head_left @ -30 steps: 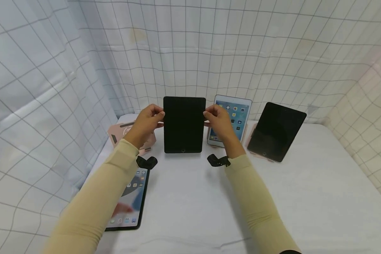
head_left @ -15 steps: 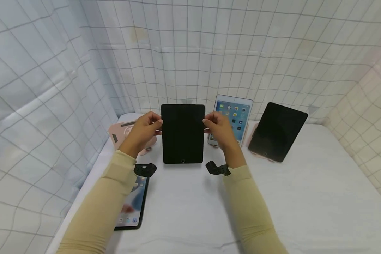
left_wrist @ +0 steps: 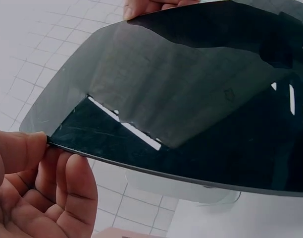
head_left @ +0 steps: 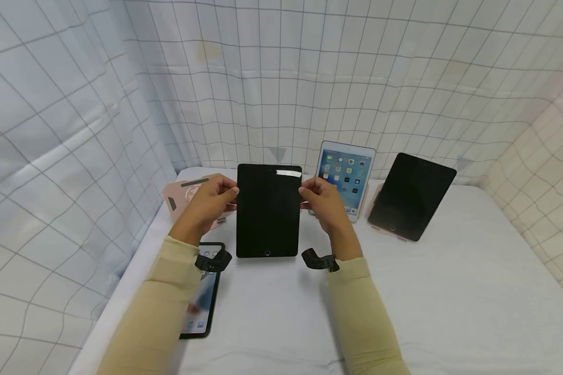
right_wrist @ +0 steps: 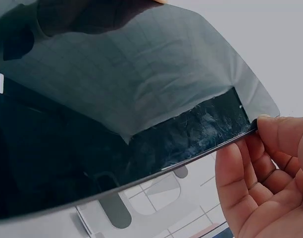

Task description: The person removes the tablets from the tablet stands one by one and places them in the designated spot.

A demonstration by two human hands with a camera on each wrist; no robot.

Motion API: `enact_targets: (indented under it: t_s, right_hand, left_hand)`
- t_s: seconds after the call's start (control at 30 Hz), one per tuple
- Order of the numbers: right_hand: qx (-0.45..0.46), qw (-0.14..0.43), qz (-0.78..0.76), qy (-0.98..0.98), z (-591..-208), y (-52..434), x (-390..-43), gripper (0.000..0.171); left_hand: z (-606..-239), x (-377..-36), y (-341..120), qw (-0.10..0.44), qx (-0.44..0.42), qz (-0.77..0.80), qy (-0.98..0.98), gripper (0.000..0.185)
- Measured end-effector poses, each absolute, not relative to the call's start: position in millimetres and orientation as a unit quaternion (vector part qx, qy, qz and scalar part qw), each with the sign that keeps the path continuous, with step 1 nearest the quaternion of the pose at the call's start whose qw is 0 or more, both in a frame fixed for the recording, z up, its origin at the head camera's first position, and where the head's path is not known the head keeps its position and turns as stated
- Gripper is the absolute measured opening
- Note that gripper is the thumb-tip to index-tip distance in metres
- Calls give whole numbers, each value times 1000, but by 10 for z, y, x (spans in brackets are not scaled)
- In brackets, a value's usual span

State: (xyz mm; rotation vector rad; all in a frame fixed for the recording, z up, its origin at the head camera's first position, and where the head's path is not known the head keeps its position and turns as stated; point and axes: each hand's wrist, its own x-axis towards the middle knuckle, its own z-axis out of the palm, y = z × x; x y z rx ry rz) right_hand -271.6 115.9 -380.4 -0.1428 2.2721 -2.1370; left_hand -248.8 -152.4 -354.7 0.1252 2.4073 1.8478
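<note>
A tablet (head_left: 268, 213) with a dark screen and a round home button at its bottom edge is held up in the middle of the head view. My left hand (head_left: 208, 203) pinches its left edge, thumb in front and fingers behind. On the opposite edge my right hand (head_left: 326, 203) has the same pinch. The left wrist view shows the left thumb and fingers (left_wrist: 81, 183) at a corner of the glossy screen, which mirrors the grid cloth. In the right wrist view, the right thumb (right_wrist: 285, 134) presses on the other corner.
Behind the left hand stands a pink stand (head_left: 175, 200). A white tablet (head_left: 352, 177) with lit icons leans at the back, beside a dark tablet (head_left: 412, 198) on a pink support. Another lit tablet (head_left: 204, 304) lies flat near the left sleeve. Grid cloth (head_left: 347, 78) surrounds the white table (head_left: 474, 281).
Both hands have brought the dark tablet down and closer to me, and it looks larger. A bright reflection now shows near its top edge. The other tablets have stayed in place.
</note>
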Motion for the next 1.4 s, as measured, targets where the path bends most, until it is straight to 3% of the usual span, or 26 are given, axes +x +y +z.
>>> enact_targets:
  t_s: [1.4]
  right_hand:
    - [-21,73,-698,712,-4005,972,-2248,8]
  left_hand:
    - [-3802,-2097,-1746,133,28,625,769,12]
